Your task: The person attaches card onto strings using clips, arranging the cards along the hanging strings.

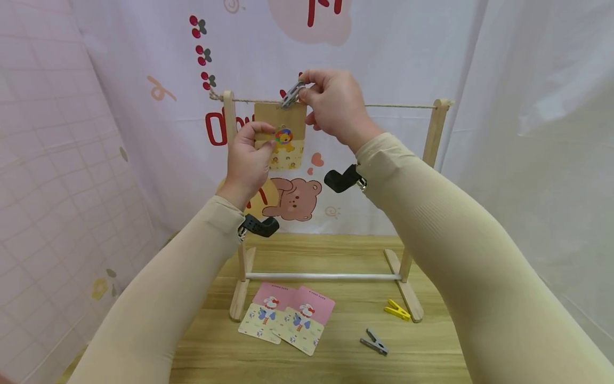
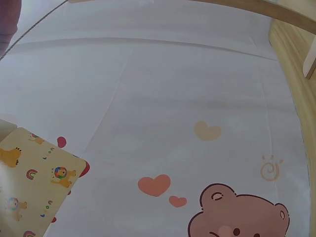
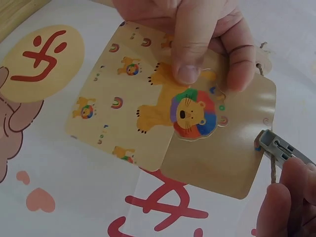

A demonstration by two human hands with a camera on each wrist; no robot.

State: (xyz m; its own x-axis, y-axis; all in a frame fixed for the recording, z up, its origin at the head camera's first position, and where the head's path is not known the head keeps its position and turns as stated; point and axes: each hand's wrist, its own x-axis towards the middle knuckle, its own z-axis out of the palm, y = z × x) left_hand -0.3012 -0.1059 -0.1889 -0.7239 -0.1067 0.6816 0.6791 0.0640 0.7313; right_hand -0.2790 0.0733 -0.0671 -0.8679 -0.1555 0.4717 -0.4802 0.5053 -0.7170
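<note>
A tan and yellow card with a rainbow-maned lion is up at the rope, pinched at its left side between thumb and fingers of my left hand. My right hand pinches a grey clothespin by its handle end. In the right wrist view, the jaws of the clothespin sit over the card's top edge, at the rope. The left wrist view catches only a patterned corner of the card.
A wooden stand carries the rope, with a white bar low between its legs. Two overlapping pink and yellow rabbit cards lie on the table. Another grey clothespin and a yellow one lie to their right.
</note>
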